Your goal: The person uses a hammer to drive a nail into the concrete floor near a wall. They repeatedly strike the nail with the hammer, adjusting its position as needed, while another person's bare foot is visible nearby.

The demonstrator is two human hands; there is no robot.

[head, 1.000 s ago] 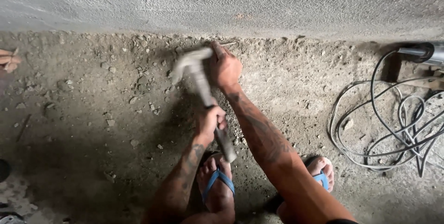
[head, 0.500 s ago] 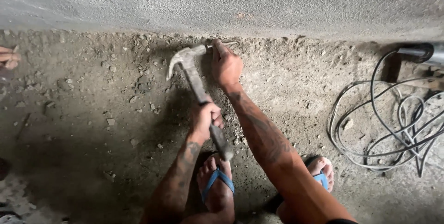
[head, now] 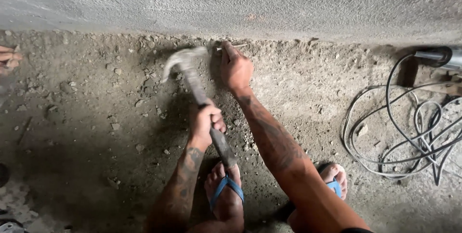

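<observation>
Apparently one hammer (head: 192, 76), two hands (head: 206, 123) (head: 236, 69).

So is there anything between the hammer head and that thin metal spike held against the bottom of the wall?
Nothing visible. The left hand grips the hammer, whose head sits right beside the end of the chisel. The right hand holds the chisel from the other side, fingers close to the striking end but not in the gap.
</observation>
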